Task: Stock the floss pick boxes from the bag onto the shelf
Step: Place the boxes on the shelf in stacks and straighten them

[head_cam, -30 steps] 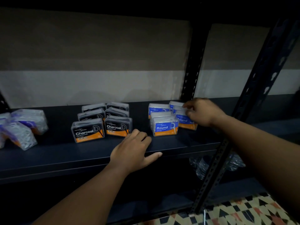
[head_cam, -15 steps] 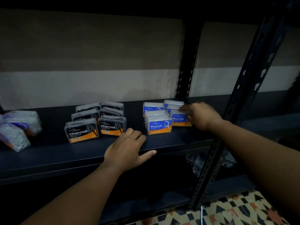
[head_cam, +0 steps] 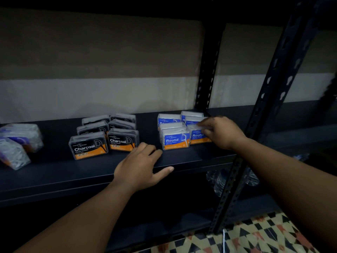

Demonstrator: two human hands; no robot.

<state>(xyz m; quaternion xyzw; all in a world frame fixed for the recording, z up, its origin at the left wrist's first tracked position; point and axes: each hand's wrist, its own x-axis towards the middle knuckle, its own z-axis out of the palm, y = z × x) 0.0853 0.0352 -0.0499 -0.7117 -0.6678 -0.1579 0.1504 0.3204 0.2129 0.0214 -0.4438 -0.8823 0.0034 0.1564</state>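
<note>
Blue box (head_cam: 197,136) straightened, right grip (head_cam: 223,132) (pinching)

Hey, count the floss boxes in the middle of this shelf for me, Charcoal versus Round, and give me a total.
Charcoal boxes: 6
Round boxes: 6, counting the front one that the right hand grips
Total: 12

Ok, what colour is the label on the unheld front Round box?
Blue with an orange bottom strip on the clear Round box, head view.
</note>
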